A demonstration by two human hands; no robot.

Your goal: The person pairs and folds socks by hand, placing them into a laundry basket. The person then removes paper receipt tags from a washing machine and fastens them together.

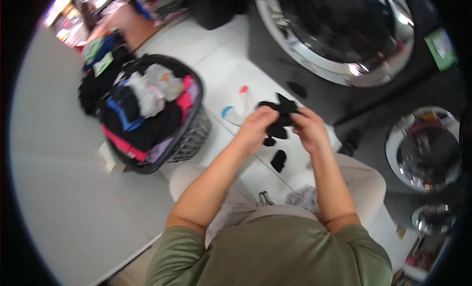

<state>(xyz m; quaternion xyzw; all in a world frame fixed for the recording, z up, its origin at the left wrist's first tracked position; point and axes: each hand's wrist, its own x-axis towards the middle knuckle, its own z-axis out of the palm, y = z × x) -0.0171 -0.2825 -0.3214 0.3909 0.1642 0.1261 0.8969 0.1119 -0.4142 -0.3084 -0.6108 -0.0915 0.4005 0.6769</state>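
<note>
Black socks [283, 107] are stretched between my two hands above the white tiled floor. My left hand [258, 125] pinches their left side, and my right hand [310, 128] grips the right side. How many pieces I hold is hard to make out. Below them, another black sock [278, 160] lies on the tiles, with a small dark piece [269, 141] just above it. White socks, one with a blue end [227, 112] and one with a red end [244, 89], rest on the floor to the left of my hands.
A dark laundry basket [189, 143] heaped with clothes stands at left beside a grey-white panel [73, 187]. Front-loading machines with a large round door [339, 79] and a smaller one [427, 156] line the right. Whitish crumpled fabric [304, 197] lies between my legs.
</note>
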